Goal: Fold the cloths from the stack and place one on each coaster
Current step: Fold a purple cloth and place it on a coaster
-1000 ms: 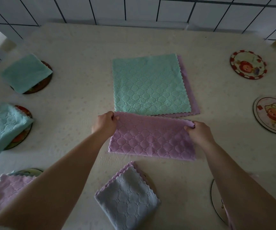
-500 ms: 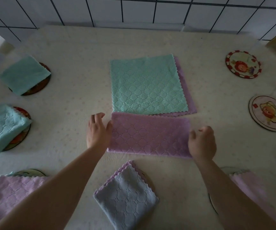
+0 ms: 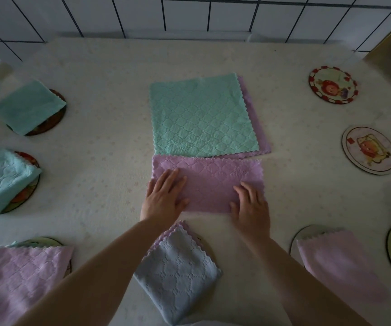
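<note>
Soft, limp quilted lilac microfibre cloth [image 3: 213, 182], frame centre, lies half-folded under my flat open hands, left [image 3: 164, 196] and right [image 3: 251, 205]; I'd pinch its corners.

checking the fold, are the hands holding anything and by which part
Nothing is gripped: left hand and right hand lie flat, fingers straight, on the purple cloth's left and right ends.

**Looks like a home dining or kitchen corner**

Pretty sure this is somebody's house. The table [image 3: 100, 142] wears a cream cloth with a faint flower print, and a white tiled wall [image 3: 189, 12] with dark grout runs along 12 o'clock. Round cartoon-picture coasters [image 3: 333, 84] sit at 2 and 3 o'clock, and soft quilted dish cloths [image 3: 201, 116] lie about. Very domestic stuff, nothing industrial.
</note>
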